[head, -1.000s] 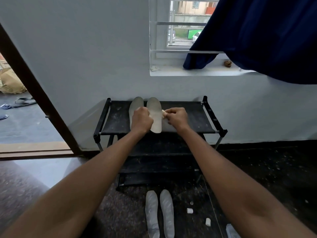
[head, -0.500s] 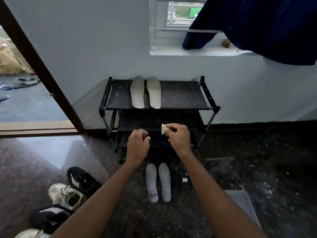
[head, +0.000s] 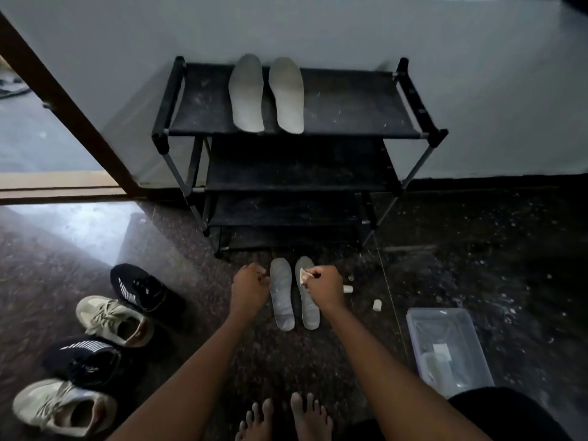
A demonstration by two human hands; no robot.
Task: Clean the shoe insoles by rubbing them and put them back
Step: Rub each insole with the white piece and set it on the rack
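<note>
Just before the rack (head: 350, 106), on speckled floor (head: 477, 249): insoles (head: 281, 297) lying lengthwise toward it; right hand (head: 323, 289) pinching white scrap (head: 304, 275), left hand (head: 249, 286) curled, empty.

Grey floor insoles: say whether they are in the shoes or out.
Out: both grey insoles lie flat on the dark speckled floor, apart from the shoes.

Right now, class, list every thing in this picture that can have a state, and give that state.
Rack insoles: flat, side by side, on the top shelf.
Floor insoles: flat, side by side.
Left hand: fingers curled, holding nothing visible.
Right hand: pinches a small pale scrap above one floor insole.
Plastic tub: uncovered.
Four shoes: unworn, standing upright.
</note>
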